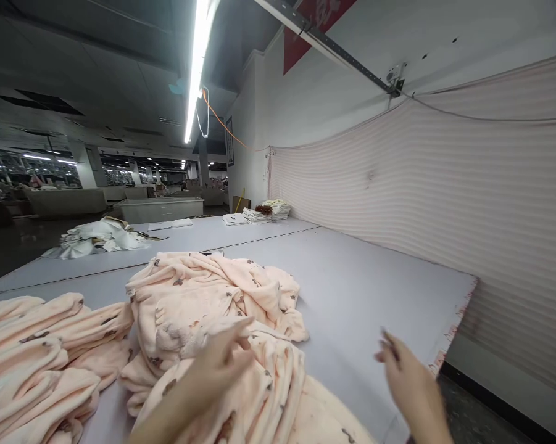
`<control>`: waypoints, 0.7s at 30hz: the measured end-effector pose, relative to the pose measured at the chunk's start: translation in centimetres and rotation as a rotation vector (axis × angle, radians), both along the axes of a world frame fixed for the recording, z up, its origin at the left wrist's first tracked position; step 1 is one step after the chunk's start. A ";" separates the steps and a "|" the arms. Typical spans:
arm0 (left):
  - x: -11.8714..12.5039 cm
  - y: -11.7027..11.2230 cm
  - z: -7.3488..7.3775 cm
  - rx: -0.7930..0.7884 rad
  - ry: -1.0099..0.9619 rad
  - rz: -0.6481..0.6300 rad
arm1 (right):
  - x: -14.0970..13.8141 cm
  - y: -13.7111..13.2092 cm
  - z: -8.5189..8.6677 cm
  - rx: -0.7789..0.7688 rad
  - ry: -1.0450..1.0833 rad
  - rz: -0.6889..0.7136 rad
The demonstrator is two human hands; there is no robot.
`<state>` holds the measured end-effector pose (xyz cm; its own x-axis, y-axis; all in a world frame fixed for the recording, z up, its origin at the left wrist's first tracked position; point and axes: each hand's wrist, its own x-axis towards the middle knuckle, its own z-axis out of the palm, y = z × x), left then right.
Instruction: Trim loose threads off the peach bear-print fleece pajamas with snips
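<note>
A pile of pale peach plush garments (213, 290) with small dark printed figures lies bunched up in front of me. My left hand (224, 354) is over its near part, slightly blurred, with the index finger stretched out and the others loosely bent. Nothing shows in that hand; whether it touches the cloth I cannot tell. To the right, apart from the pile, my right hand (410, 379) hovers above the table's bare surface. Its fingers are closed around a small dark pointed tool (389, 341), too blurred to name exactly.
More peach plush cloth (37, 364) lies at the left. White fabric (99, 237) is heaped on the far left of the pale table (352, 277). Folded stacks (263, 213) stand at the back. A striped cloth (444, 172) hangs along the wall; a lit tube (197, 68) hangs overhead.
</note>
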<state>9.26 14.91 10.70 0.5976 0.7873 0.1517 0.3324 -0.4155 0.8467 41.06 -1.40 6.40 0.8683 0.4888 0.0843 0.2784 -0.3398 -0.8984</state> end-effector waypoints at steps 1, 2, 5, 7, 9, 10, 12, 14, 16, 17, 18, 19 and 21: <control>1.8 -0.7 -0.3 0.131 0.147 -0.041 | -1.9 1.1 -0.4 0.047 -0.029 0.153; 3.3 -1.2 -0.4 0.255 0.248 -0.072 | -4.0 2.3 -0.7 0.109 -0.054 0.276; 4.3 -0.7 -0.4 0.393 0.308 -0.143 | -9.4 5.6 -1.1 0.190 -0.039 0.531; 2.0 0.7 -0.2 0.308 0.315 -0.163 | -11.2 7.0 -1.1 0.223 0.008 0.602; -0.9 1.5 -0.2 0.229 0.401 -0.128 | -12.0 7.8 -1.2 0.251 0.077 0.646; -2.1 1.4 -0.4 0.207 0.456 -0.105 | -12.2 8.1 -1.4 0.260 0.122 0.674; -2.9 0.4 -1.2 0.187 0.561 -0.068 | -12.8 8.6 -2.1 0.256 0.223 0.753; -1.7 -1.1 -2.4 0.164 0.554 -0.056 | -13.7 8.9 -3.0 0.230 0.328 0.849; 0.3 -2.3 -3.6 0.110 0.422 -0.022 | -14.4 9.0 -4.0 0.261 0.361 0.881; 1.2 -2.6 -4.2 0.076 0.342 -0.007 | -14.6 9.0 -4.4 0.308 0.321 0.862; 1.8 -2.7 -4.6 0.034 0.259 0.004 | -14.6 8.8 -4.8 0.355 0.239 0.822; 2.0 -2.6 -5.0 -0.009 0.182 0.010 | -14.5 8.6 -4.9 0.379 0.126 0.768; 1.6 -2.4 -5.6 -0.072 0.034 0.010 | -14.0 7.9 -4.7 0.321 -0.138 0.667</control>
